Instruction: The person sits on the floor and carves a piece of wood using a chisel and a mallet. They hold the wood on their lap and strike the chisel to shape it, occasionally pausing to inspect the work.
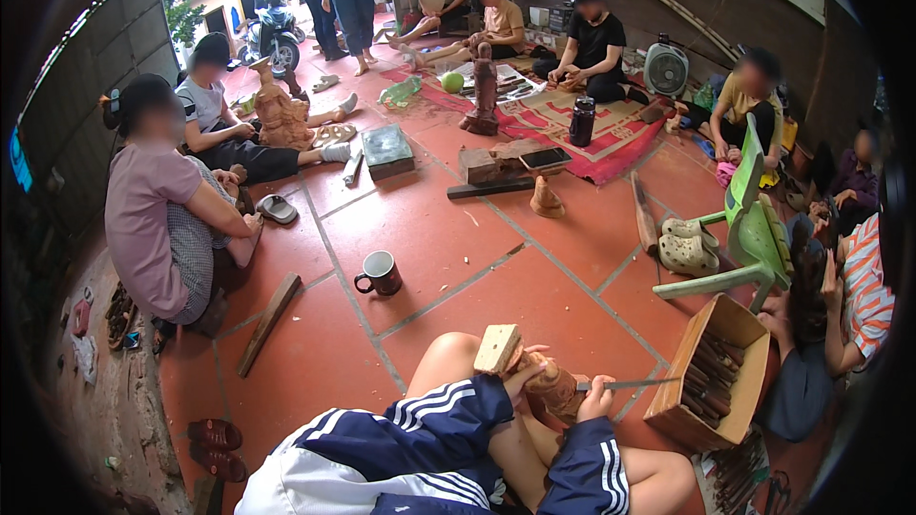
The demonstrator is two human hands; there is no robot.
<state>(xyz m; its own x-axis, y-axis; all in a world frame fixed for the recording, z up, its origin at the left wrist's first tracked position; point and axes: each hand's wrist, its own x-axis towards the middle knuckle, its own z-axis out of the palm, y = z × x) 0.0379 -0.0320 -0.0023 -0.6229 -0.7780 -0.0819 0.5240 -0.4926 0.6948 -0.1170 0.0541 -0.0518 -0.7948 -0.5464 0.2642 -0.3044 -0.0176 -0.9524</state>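
Note:
A small reddish-brown wood carving lies across my lap, with a pale square block at its far left end. My left hand is closed around the carving just beside that block. At its right end my right hand grips a thin, flat, dark metal tool that looks like a file. The tool's straight length points right, toward a cardboard box of wooden-handled carving tools. My fingers partly hide the carving's surface and the tool's inner end.
A dark mug stands ahead on the red tiles, right of a wooden stick. A green plastic chair and pale clogs are at right. Farther off are a wooden block, a phone and several seated people.

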